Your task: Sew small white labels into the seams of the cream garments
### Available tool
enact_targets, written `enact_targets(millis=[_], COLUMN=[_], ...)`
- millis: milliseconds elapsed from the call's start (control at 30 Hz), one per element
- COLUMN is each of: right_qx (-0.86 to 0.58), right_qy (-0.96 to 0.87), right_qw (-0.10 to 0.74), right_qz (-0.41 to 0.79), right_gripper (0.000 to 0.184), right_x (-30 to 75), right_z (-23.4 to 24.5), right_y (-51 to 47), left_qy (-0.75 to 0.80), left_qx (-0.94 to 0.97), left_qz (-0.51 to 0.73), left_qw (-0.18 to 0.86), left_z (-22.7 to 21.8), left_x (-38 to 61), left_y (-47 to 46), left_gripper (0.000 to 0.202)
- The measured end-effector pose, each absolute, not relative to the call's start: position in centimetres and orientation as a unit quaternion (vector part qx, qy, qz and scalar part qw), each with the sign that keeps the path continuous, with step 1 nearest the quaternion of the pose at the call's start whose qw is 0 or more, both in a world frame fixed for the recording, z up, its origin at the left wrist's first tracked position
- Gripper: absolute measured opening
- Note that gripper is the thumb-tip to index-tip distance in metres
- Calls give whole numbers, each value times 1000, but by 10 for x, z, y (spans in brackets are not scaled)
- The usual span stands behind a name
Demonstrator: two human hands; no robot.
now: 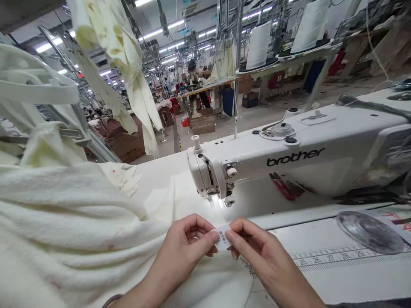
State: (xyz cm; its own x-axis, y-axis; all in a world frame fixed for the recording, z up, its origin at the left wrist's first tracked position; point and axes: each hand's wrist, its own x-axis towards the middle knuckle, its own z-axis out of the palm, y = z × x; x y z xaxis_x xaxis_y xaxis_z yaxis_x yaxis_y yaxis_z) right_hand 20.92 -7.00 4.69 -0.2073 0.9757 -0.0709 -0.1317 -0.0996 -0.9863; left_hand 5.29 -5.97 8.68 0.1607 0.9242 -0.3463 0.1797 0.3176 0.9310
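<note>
A small white printed label (222, 238) is pinched between both my hands just in front of the needle of a white Brother sewing machine (289, 160). My left hand (188, 244) grips the label's left edge with thumb and fingers closed. My right hand (257, 252) pinches its right edge. Cream fabric (64, 226) lies heaped at the left and spreads under my hands on the machine table (337, 265).
A printed ruler scale (330, 258) runs along the table at right, beside a clear plastic dish (369, 231). Red-handled snips (282, 186) lie under the machine arm. Cream garments (128, 72) hang overhead at left. Thread cones (258, 45) stand behind. Other workstations and a person lie farther back.
</note>
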Motion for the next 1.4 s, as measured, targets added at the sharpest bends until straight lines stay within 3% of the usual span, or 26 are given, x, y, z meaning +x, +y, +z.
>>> enact_targets(millis=[167,267,433,500,600,700,900,1100,1200,1400], right_qx=[-427,-442,-456,-414,-381,-380,-458,-482,-485,-480], right_qy=[-501,-541,-743,-813,-844,-843,-800,-795,-801,-807], right_qw=[448,447,443,404,375,380,386,369,348,341], right_qz=[606,559,209,59,-39,-12,41,-15,-42,-43], right_gripper=[36,31,18,24,31,25,25,26,36,34], right_x=[213,221,229,227,222,217,209,210,210,210], right_z=[43,33,-16,-38,-55,-50,-37,-48,-50,-52], right_y=[-68,-68,-74,-76,-77,-72,-58,-58,-59,-60], left_qy=[571,597,670,659,633,620,630,662,668,673], left_qx=[477,513,686,720,737,741,710,581,578,579], left_qz=[315,295,163,97,89,113,186,171,173,173], left_qw=[589,541,234,196,220,231,252,441,436,427], left_z=[83,92,91,71,34,14,38,27,13,8], left_x=[56,53,45,43,35,25,33,47,47,47], left_y=[-61,-55,-22,-10,-4,-7,-11,0,5,7], left_gripper=[38,34,12,8,7,8,12,14,14,9])
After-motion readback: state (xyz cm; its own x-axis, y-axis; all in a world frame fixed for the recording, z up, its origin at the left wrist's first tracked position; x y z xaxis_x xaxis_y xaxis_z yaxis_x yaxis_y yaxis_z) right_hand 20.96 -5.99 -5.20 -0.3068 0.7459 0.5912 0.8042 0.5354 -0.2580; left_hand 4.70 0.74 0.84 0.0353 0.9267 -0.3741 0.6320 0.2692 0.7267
